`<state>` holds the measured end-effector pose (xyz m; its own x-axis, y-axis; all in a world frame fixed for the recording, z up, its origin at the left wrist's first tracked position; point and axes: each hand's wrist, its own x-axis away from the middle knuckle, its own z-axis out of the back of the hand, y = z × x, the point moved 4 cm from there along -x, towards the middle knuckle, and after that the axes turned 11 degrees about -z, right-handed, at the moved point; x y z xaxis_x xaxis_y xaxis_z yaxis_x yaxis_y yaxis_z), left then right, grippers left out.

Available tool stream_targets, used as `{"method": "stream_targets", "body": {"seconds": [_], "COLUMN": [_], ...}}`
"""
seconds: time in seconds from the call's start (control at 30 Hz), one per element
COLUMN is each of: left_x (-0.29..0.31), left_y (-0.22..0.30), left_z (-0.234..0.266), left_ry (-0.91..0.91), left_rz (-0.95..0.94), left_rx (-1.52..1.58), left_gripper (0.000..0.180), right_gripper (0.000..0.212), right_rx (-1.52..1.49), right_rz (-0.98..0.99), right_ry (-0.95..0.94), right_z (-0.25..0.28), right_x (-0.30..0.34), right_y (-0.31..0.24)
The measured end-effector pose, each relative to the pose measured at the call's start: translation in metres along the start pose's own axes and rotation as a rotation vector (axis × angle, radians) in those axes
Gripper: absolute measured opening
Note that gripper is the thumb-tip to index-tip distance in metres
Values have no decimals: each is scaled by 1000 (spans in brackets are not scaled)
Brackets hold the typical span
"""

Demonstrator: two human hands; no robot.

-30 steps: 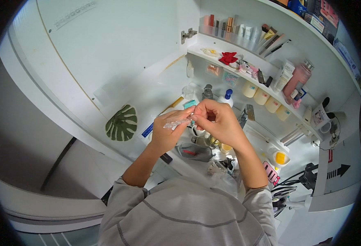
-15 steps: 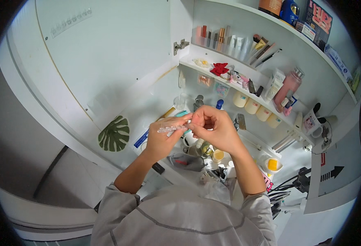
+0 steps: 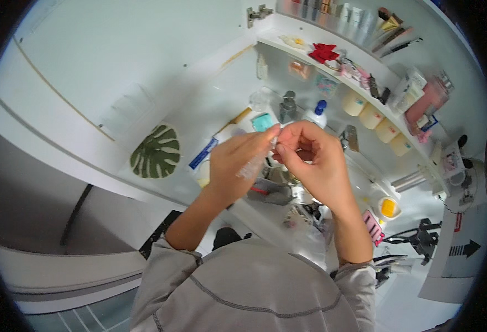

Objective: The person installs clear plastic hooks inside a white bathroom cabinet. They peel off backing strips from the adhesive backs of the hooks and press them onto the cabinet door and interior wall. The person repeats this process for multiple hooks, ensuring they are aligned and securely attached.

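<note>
The clear plastic strip (image 3: 250,167) sits near the middle of the frame, slanting up and right across the left hand (image 3: 235,157) — its lower end at the thumb side, its upper end by the fingertips. The left grip is closed, thumb against fingers, with hold of the strip. The right hand (image 3: 316,155) has thumb and forefinger nearly together at the strip's upper end; I cannot tell whether that grip has hold of it.

Both hands are above the counter (image 3: 261,220), whose front edge slants between the forearms. Open room lies left of the left hand, out toward the green leaf shape (image 3: 150,160), with the blue-and-white box (image 3: 203,154) just beside the wrist. Above and right it is tighter: a turquoise item (image 3: 262,122), a dark grey bottle (image 3: 288,105) and a blue-topped pump bottle (image 3: 315,116) crowd near the fingers, the tap (image 3: 351,138) right of the right hand. Past them the shelf (image 3: 287,53) edge runs diagonally toward the right — cream cups (image 3: 354,103) beneath it.
</note>
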<state>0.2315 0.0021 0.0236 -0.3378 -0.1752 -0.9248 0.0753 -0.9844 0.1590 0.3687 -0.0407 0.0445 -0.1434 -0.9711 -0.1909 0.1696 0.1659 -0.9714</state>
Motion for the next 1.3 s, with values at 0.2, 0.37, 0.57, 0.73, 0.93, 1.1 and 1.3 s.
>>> {"method": "stream_targets", "body": {"seconds": [0.2, 0.37, 0.57, 0.73, 0.93, 1.1, 1.3], "left_x": [-21, -27, -26, -25, -13, -3, 19], "left_y": [-4, 3, 12, 25, 26, 28, 20], "left_z": [3, 6, 10, 14, 22, 31, 35], "left_ry": [-16, -34, -2, -31, -48, 53, 186], "left_rz": [67, 63, -4, -56, -54, 302, 509], "left_rx": [45, 16, -74, -175, -215, 198, 395], "left_gripper": [37, 39, 40, 39, 39, 29, 29], "right_gripper": [6, 5, 5, 6, 7, 6, 4], "right_rx": [80, 48, 114, 259, 329, -35, -160], "right_rz": [-27, 22, 143, 241, 199, -23, -142], "right_ry": [-103, -47, 4, 46, 22, -174, -287], "right_z": [8, 10, 6, 4, -5, -12, -17], "right_x": [-14, -13, -2, 6, 6, -2, -8], "right_y": [-19, -22, -36, -39, -36, -18, -4]}}
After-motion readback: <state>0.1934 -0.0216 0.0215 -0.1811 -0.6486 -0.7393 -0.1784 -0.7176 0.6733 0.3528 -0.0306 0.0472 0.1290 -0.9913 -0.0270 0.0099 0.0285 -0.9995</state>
